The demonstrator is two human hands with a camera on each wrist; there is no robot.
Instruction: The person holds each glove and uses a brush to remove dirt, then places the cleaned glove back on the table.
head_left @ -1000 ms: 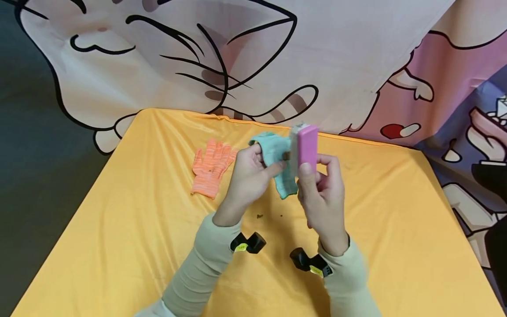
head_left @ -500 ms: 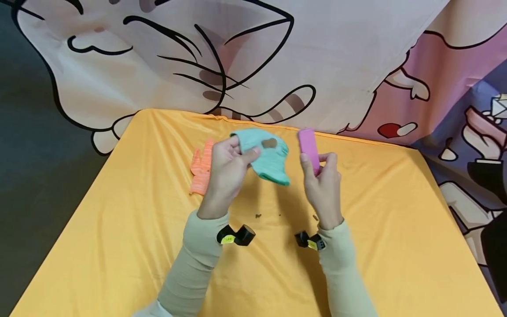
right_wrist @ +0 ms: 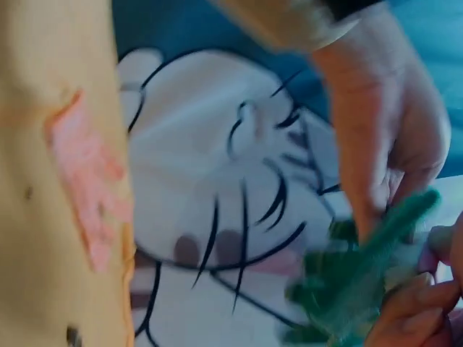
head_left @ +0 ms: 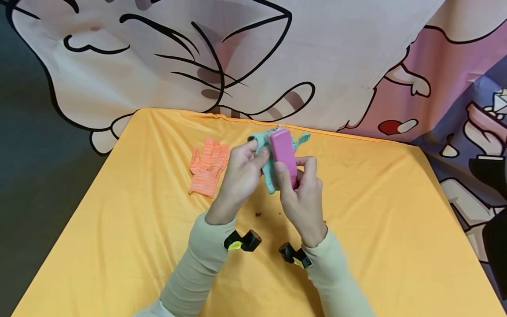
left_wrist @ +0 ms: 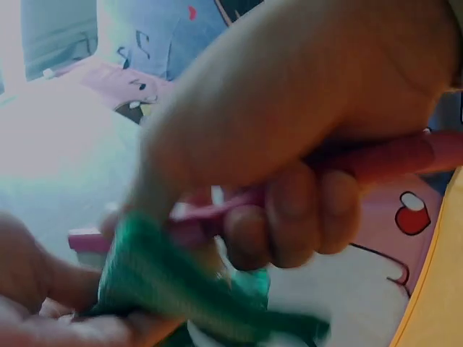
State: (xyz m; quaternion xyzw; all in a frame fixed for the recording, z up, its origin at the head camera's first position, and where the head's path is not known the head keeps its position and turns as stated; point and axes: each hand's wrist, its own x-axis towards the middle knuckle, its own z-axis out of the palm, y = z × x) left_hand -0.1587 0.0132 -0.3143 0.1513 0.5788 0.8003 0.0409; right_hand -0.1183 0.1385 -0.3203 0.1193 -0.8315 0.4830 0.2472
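My left hand (head_left: 240,176) pinches a teal knit glove (head_left: 269,175) near its edge and holds it up above the table. My right hand (head_left: 303,198) grips a pink-backed brush (head_left: 284,152), its pale bristle side turned toward the glove. The brush overlaps the glove in the head view and hides much of it, including the brown stain seen earlier. In the left wrist view the green-looking glove (left_wrist: 188,289) is blurred below the brush handle (left_wrist: 391,159). Fingers of both hands appear around the glove (right_wrist: 354,282) in the right wrist view.
An orange knit glove (head_left: 207,169) lies flat on the yellow tablecloth (head_left: 158,229), left of my hands. Small dark crumbs (head_left: 258,214) lie on the cloth below the hands. Behind the table hangs a cartoon-printed sheet (head_left: 336,57).
The brush moved away to the right, showing the brown stain on the glove, then came back left against the glove. The left hand shifted left, then right again.
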